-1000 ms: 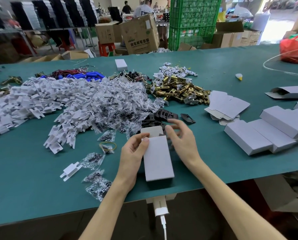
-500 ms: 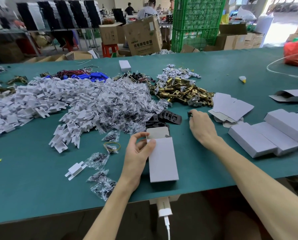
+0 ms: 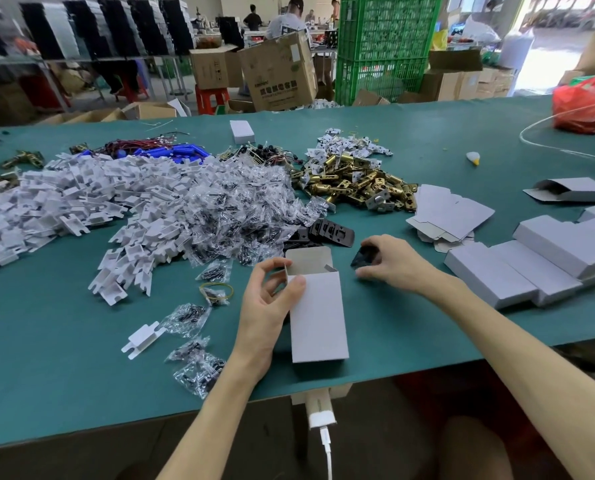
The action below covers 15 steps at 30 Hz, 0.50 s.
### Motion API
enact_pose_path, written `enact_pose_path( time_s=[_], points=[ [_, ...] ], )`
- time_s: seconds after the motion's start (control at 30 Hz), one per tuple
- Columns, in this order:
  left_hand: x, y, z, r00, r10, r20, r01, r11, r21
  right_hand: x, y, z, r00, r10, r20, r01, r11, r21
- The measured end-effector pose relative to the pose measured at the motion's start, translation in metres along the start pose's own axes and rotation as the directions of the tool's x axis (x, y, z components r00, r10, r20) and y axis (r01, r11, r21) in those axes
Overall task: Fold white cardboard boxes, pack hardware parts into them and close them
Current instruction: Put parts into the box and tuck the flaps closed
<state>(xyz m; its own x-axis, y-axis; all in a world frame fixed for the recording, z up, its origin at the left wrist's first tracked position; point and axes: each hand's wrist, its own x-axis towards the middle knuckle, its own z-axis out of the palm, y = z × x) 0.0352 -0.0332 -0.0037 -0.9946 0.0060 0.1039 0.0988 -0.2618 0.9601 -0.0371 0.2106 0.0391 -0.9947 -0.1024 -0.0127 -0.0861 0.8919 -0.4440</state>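
Note:
A white cardboard box lies on the green table near its front edge, its far end open with the flap standing up. My left hand grips the box at its left side near the opening. Just right of the opening, my right hand pinches a small black plate. More black plates lie stacked just beyond the box. Flat unfolded box blanks lie to the right.
Closed white boxes sit at the right. Piles of white plastic clips, clear screw bags and brass latches cover the middle and left. Loose bags lie by my left forearm. A red bag sits far right.
My right hand reached out to the right of the black plates, took one, and has come back toward the box opening. My left hand kept its hold on the box.

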Motion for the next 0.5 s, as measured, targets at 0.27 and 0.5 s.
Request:
enact_pose_path(
  time_s=[0.27,0.5],
  points=[
    [-0.001,0.007,0.001,0.995,0.082,0.055,-0.080,0.997,-0.021,-0.014,-0.005,-0.021,0.946,-0.055,-0.318,0.137,0.961,0.241],
    [0.002,0.004,-0.001,0.996,0.070,0.058,-0.070,0.998,-0.002,-0.044,-0.090,-0.047,0.929,-0.267,-0.255,0.369,0.638,0.676]
  ],
)
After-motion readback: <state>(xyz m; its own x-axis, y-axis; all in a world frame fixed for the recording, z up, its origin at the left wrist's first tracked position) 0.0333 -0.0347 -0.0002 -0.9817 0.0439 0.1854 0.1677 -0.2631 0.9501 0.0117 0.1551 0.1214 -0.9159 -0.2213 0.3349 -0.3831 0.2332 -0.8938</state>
